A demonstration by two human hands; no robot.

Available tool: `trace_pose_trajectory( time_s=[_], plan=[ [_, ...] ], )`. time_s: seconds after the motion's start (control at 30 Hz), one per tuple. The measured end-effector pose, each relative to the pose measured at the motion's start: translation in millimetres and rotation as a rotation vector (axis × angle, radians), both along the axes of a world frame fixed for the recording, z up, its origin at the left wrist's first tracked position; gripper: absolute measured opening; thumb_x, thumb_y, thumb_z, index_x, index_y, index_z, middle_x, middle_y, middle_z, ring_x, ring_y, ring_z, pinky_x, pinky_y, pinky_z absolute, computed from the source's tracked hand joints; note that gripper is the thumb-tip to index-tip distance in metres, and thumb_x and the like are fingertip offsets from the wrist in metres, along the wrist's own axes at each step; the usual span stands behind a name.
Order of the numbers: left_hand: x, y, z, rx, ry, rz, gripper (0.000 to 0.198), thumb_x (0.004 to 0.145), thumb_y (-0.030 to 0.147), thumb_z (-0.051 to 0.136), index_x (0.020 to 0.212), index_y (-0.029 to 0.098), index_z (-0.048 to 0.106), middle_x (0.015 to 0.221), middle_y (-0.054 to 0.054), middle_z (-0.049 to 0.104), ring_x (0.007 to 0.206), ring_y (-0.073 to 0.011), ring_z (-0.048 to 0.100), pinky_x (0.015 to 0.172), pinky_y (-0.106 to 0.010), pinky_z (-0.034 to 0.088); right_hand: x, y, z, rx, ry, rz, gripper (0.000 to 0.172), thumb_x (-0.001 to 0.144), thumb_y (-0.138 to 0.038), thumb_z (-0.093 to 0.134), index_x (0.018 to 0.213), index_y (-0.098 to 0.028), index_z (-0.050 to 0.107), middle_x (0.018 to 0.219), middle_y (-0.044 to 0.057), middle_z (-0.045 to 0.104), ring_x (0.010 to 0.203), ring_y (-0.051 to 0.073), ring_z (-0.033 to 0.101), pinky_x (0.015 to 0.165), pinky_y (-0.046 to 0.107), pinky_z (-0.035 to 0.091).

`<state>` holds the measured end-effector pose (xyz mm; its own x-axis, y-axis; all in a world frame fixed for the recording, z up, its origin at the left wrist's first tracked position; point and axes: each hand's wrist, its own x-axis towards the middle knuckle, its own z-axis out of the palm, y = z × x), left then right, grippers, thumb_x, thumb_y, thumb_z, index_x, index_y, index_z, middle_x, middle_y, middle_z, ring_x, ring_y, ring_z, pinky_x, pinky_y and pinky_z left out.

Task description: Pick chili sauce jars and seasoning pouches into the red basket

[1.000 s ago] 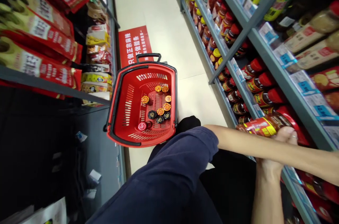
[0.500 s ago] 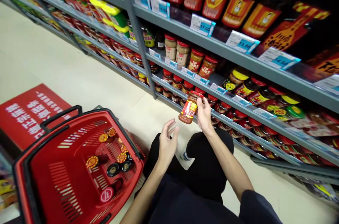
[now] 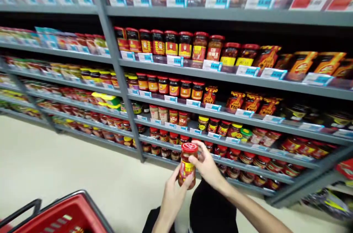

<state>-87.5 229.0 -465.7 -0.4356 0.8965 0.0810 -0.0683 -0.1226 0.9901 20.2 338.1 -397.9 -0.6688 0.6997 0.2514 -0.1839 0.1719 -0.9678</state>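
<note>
- A small glass jar of red-brown sauce with a red screw lid and a yellow-and-red label (image 3: 188, 164) sits low in the frame, a little right of centre, held upright in the air in front of the shelves. Its long axis runs nearly straight up, lid on top.
- The left hand (image 3: 171, 197) comes up from the bottom edge and clasps the jar's lower half from below and from the left, fingers closed around the label.
- The right hand (image 3: 207, 167) reaches in from the lower right and touches the jar's upper right side near the lid, fingers curled against the glass. Both hands are on the jar; the left carries more of it.
- Behind the jar, grey metal shelving (image 3: 176, 97) fills the upper and middle frame, stocked with rows of red-lidded sauce jars and pale blue price tags.
- A red plastic shopping basket with a black handle (image 3: 62, 214) stands at the lower left on the pale cream floor (image 3: 68, 167), well apart from the jar.
</note>
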Motion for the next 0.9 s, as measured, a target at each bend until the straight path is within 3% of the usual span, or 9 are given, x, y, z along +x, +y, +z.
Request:
trace_pose_trajectory(
  time_s=[0.17,0.4,0.53,0.63,0.8,0.9],
  plan=[
    [1,1,75.6,0.152,0.192,0.006,0.055,0.089,0.044,0.072,0.138,0.021,0.065,0.136,-0.007,0.070,0.130,-0.0305,0.063,0.113,-0.040,0.049,26,0,82.8,0.275,-0.099,0.009,0.064,0.084,-0.033,0.083,0.139,-0.032,0.050,0.142,0.007,0.063,0.125,0.026,0.067,0.106,0.043,0.056],
    [-21,19,145.5,0.249,0.427,0.000,0.049,0.089,0.044,0.071,0.133,0.024,0.066,0.126,-0.004,0.075,0.119,-0.0293,0.069,0.107,-0.039,0.053,20,11,144.3,0.448,-0.032,-0.058,0.070,0.083,-0.035,0.083,0.144,-0.030,0.048,0.143,0.009,0.064,0.125,0.028,0.068,0.099,0.044,0.063],
    [-53,45,182.2,0.354,0.493,-0.051,0.051,0.093,0.046,0.067,0.137,0.021,0.062,0.135,-0.010,0.071,0.124,-0.0284,0.067,0.109,-0.041,0.052,-1,36,180.7,0.621,0.010,-0.119,0.073,0.082,-0.039,0.083,0.144,-0.025,0.049,0.142,0.012,0.065,0.123,0.029,0.069,0.103,0.047,0.060],
    [-78,69,214.5,0.475,0.502,-0.010,0.055,0.090,0.045,0.072,0.136,0.016,0.063,0.134,-0.015,0.070,0.123,-0.0282,0.068,0.106,-0.042,0.054,-16,55,212.5,0.746,0.018,-0.153,0.074,0.082,-0.042,0.082,0.145,-0.022,0.048,0.140,0.015,0.066,0.116,0.029,0.072,0.104,0.050,0.059],
    [-112,113,294.9,0.701,0.641,-0.013,0.048,0.086,0.032,0.075,0.129,0.012,0.068,0.116,-0.015,0.077,0.105,-0.0261,0.074,0.100,-0.043,0.058,-48,84,280.7,1.033,0.108,-0.190,0.075,0.083,-0.048,0.080,0.144,-0.019,0.048,0.136,0.015,0.068,0.118,0.028,0.070,0.107,0.049,0.056],
    [-127,142,342.3,0.768,0.736,0.057,0.048,0.086,0.030,0.074,0.130,0.010,0.069,0.123,-0.017,0.075,0.109,-0.0278,0.073,0.103,-0.045,0.055,-69,110,323.3,1.142,0.137,-0.270,0.082,0.082,-0.060,0.077,0.144,-0.017,0.046,0.129,0.015,0.071,0.114,0.028,0.071,0.105,0.049,0.056]
  ],
)
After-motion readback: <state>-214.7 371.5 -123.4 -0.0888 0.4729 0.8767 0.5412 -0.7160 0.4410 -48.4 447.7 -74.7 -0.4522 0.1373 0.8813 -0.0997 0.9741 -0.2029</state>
